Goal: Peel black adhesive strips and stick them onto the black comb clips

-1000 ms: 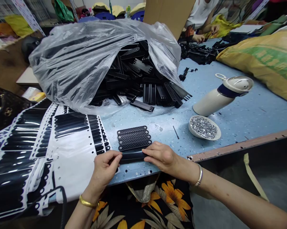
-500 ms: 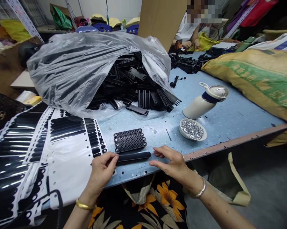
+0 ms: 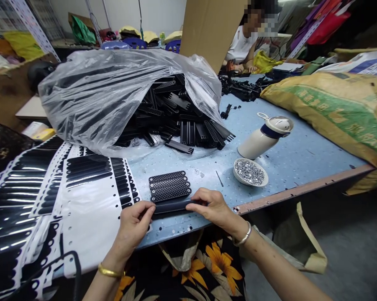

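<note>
A long black strip (image 3: 171, 207) with a rounded end lies along the near side of the blue table. My left hand (image 3: 137, 221) pinches its left end between thumb and fingers. At the other end, my right hand (image 3: 211, 209) closes its thumb and fingertips on the strip. Just behind the strip sits a row of black textured bars (image 3: 170, 187) with small rivets at their ends. To the left, a white sheet of black stickers (image 3: 91, 209) reaches close to my left hand. What lies under the strip is hidden.
A clear plastic bag (image 3: 94, 96) spills black plastic parts (image 3: 188, 129) at the back. On the right stand a bowl of small metal pieces (image 3: 250, 172) and a white bottle (image 3: 259, 140). A yellow sack (image 3: 332, 113) lies farther right. A person (image 3: 241, 46) sits across the table.
My right hand has moved left and closed on the strip's right end, where it was apart from it before. My left hand keeps its pinch. The view has shifted slightly.
</note>
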`<state>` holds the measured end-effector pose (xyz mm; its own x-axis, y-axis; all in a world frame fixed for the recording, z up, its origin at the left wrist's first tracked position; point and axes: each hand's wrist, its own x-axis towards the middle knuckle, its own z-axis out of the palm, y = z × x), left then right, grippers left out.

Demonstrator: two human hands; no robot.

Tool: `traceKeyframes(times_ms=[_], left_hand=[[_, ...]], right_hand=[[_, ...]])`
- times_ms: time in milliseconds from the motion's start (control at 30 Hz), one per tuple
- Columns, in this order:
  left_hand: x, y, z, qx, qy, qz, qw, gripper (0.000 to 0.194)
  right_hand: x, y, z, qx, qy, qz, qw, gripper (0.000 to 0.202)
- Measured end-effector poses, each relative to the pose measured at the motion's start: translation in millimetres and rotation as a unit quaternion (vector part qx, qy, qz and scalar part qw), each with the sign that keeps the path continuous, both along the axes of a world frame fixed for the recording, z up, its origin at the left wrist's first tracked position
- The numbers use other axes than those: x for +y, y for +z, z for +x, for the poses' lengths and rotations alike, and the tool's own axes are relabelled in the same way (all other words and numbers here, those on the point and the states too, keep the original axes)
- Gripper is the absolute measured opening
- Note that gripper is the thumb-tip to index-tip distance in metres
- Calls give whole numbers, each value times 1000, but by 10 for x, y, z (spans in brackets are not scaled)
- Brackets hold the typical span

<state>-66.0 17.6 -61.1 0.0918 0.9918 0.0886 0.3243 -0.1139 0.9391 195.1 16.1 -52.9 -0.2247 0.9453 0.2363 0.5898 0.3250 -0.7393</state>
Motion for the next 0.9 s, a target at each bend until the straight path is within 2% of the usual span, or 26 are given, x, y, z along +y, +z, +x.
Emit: traceKeyframes(times_ms=[267,500,700,800,900], left_hand=[[2,43,9,-8,1,-10,1000,17],[10,9,14,-20,9,-15,1000,17],[5,16,15,-11,9,-9,1000,18],[8,19,13,-10,5,-7,1000,18],[14,8,11,-10,-3,-2,1000,19]], right_hand=[[68,-36,-7,15,-7,-24,1000,37],[93,-59,-72,6,-37,-4,999,54],[53,9,36,39,-14,-46,998,41],[45,18,53,37,0,-24,999,27],[59,1,24,23,0,-2,1000,28]])
